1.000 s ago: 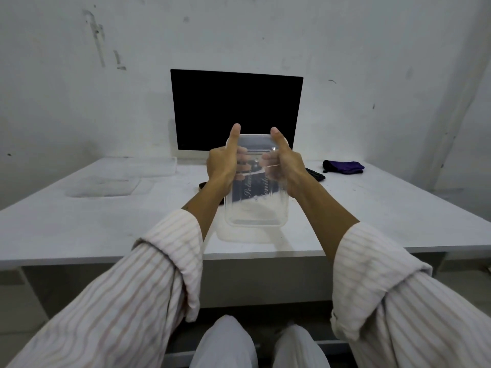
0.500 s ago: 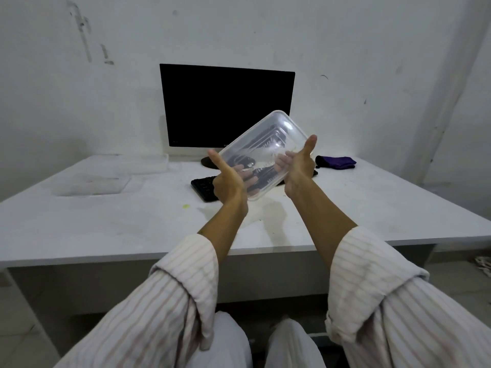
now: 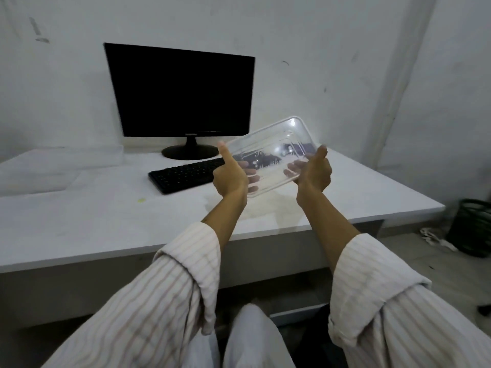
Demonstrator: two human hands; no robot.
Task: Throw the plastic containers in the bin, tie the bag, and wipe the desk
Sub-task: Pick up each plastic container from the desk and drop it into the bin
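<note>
Step in hand: first container, bound for the bin. Clear plastic container (image 3: 271, 155) was held aloft over the table (image 3: 93, 216), tilted, its far corner raised. Left hand (image 3: 230, 176) gripped its near-left edge, thumb up along the rim, fingers curled beneath; right hand (image 3: 313, 172) gripped the right edge likewise. Bin (image 3: 471, 227) stood on the floor, well off to the right of the right hand, beyond the table corner. More clear containers (image 3: 61, 168) lay far left of the left hand. Next move likely calls for swinging right and down, then releasing over the bin.
</note>
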